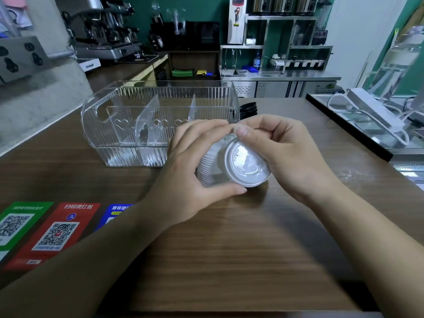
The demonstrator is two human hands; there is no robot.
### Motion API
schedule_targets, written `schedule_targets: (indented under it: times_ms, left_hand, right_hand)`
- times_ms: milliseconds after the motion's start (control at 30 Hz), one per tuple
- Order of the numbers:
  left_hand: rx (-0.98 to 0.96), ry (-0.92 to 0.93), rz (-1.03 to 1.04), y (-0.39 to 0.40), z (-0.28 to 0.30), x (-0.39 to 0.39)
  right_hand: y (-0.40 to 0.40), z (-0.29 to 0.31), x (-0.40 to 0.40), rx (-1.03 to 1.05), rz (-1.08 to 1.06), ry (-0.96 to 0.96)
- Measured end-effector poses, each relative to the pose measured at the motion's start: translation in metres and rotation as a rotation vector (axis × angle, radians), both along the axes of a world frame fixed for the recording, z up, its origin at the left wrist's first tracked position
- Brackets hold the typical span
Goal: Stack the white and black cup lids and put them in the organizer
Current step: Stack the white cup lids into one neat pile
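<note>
A stack of white cup lids lies on its side between my two hands, just above the wooden counter. My left hand grips the stack from the left, thumb under it. My right hand holds the end lid from the right, fingers curled over its rim. Behind my hands stands the clear ribbed organizer with two dividers; its compartments look bare. A stack of black lids sits on the counter just right of the organizer, partly hidden by it.
Green, red and blue QR-code stickers lie on the counter at the left. A glass display case with a white power strip borders the counter on the right. An espresso machine and steel shelves stand far behind.
</note>
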State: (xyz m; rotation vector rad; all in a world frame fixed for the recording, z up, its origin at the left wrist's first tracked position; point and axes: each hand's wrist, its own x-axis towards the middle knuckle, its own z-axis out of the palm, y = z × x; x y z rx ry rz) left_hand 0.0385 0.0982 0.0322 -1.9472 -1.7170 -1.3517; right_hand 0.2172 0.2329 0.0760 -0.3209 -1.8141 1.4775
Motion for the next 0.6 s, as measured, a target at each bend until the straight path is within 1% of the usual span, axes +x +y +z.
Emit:
schedule_targets:
  times_ms: [133,233,300,433,467,600]
  left_hand:
    - [-0.011,-0.007,-0.022,0.001,0.000,0.000]
    - [-0.006,-0.005,-0.036,-0.001,0.001,0.003]
    - [0.006,-0.028,-0.031,-0.002,0.003,0.003]
    - [0.061,-0.105,0.044,-0.003,0.006,-0.001]
    - [0.063,-0.121,0.060,-0.002,0.006,-0.003]
    - [0.024,-0.168,0.068,-0.001,0.004,-0.007]
  right_hand:
    - [-0.002,0.001,-0.001,0.001,-0.023,0.009]
    - [-0.003,0.001,0.001,0.050,-0.051,-0.005]
    - [-0.003,0.002,0.003,0.153,-0.087,-0.001]
    - [0.000,0.003,0.008,0.486,-0.102,-0.020]
    - [0.000,0.004,0.009,0.543,-0.094,-0.032]
    - [0.002,0.000,0.007,0.588,-0.089,-0.065]
